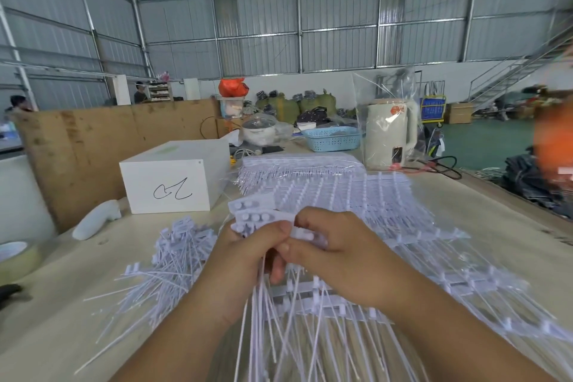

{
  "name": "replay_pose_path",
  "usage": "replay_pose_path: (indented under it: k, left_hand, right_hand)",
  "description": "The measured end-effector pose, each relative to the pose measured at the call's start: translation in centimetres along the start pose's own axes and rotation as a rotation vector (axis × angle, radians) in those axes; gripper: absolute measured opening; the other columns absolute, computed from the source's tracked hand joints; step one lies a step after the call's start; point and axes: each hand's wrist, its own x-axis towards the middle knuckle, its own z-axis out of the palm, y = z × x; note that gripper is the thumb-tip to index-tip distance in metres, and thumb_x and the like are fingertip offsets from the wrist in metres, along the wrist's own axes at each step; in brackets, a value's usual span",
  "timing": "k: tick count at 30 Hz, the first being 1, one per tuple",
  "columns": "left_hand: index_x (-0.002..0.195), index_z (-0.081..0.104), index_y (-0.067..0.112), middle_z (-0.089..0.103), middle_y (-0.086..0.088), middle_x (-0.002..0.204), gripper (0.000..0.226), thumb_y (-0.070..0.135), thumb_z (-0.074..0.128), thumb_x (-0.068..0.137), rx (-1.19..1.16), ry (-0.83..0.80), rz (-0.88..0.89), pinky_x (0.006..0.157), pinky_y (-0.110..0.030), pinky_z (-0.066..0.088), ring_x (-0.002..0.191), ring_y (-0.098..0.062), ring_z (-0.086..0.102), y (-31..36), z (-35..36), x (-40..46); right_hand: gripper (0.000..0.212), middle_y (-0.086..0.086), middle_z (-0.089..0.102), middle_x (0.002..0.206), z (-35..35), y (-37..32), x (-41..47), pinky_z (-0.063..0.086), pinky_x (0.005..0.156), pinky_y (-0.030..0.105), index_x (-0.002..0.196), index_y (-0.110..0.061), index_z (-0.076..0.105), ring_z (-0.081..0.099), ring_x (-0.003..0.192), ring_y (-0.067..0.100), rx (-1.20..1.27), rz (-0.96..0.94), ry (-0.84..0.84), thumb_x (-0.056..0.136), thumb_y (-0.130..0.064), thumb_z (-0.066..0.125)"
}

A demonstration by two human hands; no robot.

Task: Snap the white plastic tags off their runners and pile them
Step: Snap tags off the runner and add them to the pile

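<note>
My left hand (245,254) grips a bundle of white plastic tags (254,217), flat heads up and thin tails hanging down toward me. My right hand (325,251) pinches one tag head at the bundle's right side, thumb touching my left thumb. A loose pile of separated tags (173,260) lies on the table to the left of my hands. Sheets of tags on their runners (356,198) are stacked behind and to the right of my hands, with more runners (310,298) under my wrists.
A white box with a black scribble (169,183) stands at the back left, with a white handheld object (96,220) beside it. A tape roll (15,260) sits at the left edge. A bagged kettle (389,133) and a blue basket (333,138) are farther back. Cardboard wall on the left.
</note>
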Motion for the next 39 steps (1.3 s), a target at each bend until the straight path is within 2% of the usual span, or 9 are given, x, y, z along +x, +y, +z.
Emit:
replay_pose_path:
  k: [9, 14, 19, 23, 25, 28, 30, 32, 39]
  left_hand:
    - [0.058, 0.068, 0.015, 0.055, -0.01, 0.052, 0.01, 0.02, 0.074, 0.064, 0.059, 0.081, -0.041, 0.039, -0.02, 0.034, 0.038, -0.014, 0.042, -0.5, -0.5, 0.5]
    - [0.048, 0.059, 0.019, 0.044, -0.002, 0.045, 0.033, 0.006, 0.071, 0.076, -0.022, 0.205, -0.018, 0.041, -0.017, 0.03, 0.041, -0.01, 0.038, -0.2, -0.1, 0.5]
    - [0.059, 0.056, 0.01, 0.041, -0.005, 0.05, 0.022, 0.021, 0.074, 0.066, -0.221, 0.272, -0.086, 0.057, -0.029, 0.03, 0.05, -0.018, 0.035, 0.0, 0.2, 0.5]
    - [0.055, 0.053, 0.016, 0.034, -0.001, 0.047, 0.026, 0.025, 0.068, 0.073, -0.41, 0.293, -0.151, 0.039, -0.022, 0.03, 0.038, -0.013, 0.029, 0.8, -0.3, 0.5]
    - [0.061, 0.053, 0.016, 0.037, 0.0, 0.05, 0.021, 0.023, 0.066, 0.076, -0.44, 0.305, -0.135, 0.037, -0.022, 0.028, 0.037, -0.01, 0.029, 1.2, -1.2, 0.8]
    - [0.057, 0.062, 0.017, 0.05, -0.004, 0.051, 0.02, 0.023, 0.074, 0.071, -0.11, 0.22, -0.082, 0.043, -0.023, 0.033, 0.039, -0.012, 0.04, 1.3, -0.7, 0.4]
    - [0.062, 0.068, 0.016, 0.06, -0.005, 0.056, 0.013, 0.019, 0.077, 0.072, -0.135, 0.08, -0.1, 0.041, -0.02, 0.04, 0.04, -0.013, 0.051, 1.3, 0.2, -0.2]
    - [0.072, 0.072, 0.013, 0.066, -0.01, 0.063, 0.012, 0.022, 0.081, 0.07, -0.182, 0.024, -0.154, 0.043, -0.019, 0.044, 0.045, -0.014, 0.057, 1.3, 0.6, -0.5]
    - [0.071, 0.072, 0.011, 0.061, -0.009, 0.061, 0.01, 0.02, 0.076, 0.073, -0.128, -0.037, -0.216, 0.04, -0.022, 0.039, 0.043, -0.015, 0.049, 0.9, 0.1, -0.4]
  right_hand:
    - [0.027, -0.025, 0.059, 0.058, -0.5, 0.0, 0.2, 0.033, 0.048, 0.009, 0.075, -0.044, 0.064, 0.044, 0.048, -0.001, -0.029, -0.042, -0.057, 0.096, -0.029, 0.057]
    - [0.024, -0.019, 0.054, 0.058, 1.1, 0.2, 0.8, 0.034, 0.051, 0.017, 0.07, -0.032, 0.059, 0.044, 0.05, 0.001, -0.058, -0.043, 0.17, 0.093, -0.032, 0.061]
    - [0.024, -0.011, 0.056, 0.055, 3.5, -0.7, 0.8, 0.034, 0.046, 0.021, 0.076, -0.023, 0.059, 0.043, 0.044, 0.005, -0.059, -0.064, 0.364, 0.096, -0.036, 0.057]
    - [0.042, -0.014, 0.041, 0.046, 2.5, -0.9, 1.2, 0.029, 0.042, 0.015, 0.062, -0.024, 0.034, 0.032, 0.041, 0.004, 0.074, -0.037, 0.628, 0.097, -0.034, 0.054]
    - [0.037, -0.011, 0.037, 0.047, 1.1, -0.4, 0.9, 0.026, 0.041, 0.015, 0.065, -0.022, 0.038, 0.028, 0.041, 0.005, 0.094, -0.058, 0.584, 0.095, -0.033, 0.056]
    - [0.014, -0.011, 0.046, 0.055, 0.9, 0.2, 0.3, 0.034, 0.043, 0.022, 0.094, -0.031, 0.047, 0.036, 0.042, 0.008, 0.187, -0.065, 0.318, 0.093, -0.036, 0.06]
    - [0.025, -0.017, 0.058, 0.067, 1.3, 0.3, 0.4, 0.051, 0.058, 0.03, 0.109, -0.043, 0.041, 0.056, 0.057, 0.009, 0.079, -0.091, 0.217, 0.089, -0.051, 0.054]
    - [0.041, -0.021, 0.058, 0.072, 1.3, 0.2, 0.4, 0.054, 0.07, 0.037, 0.123, -0.048, 0.033, 0.06, 0.067, 0.006, 0.034, -0.129, 0.181, 0.085, -0.058, 0.046]
    - [0.074, -0.021, 0.05, 0.088, 0.5, 0.5, 0.3, 0.053, 0.072, 0.036, 0.14, -0.054, 0.007, 0.061, 0.078, 0.004, -0.157, -0.142, 0.154, 0.083, -0.055, 0.055]
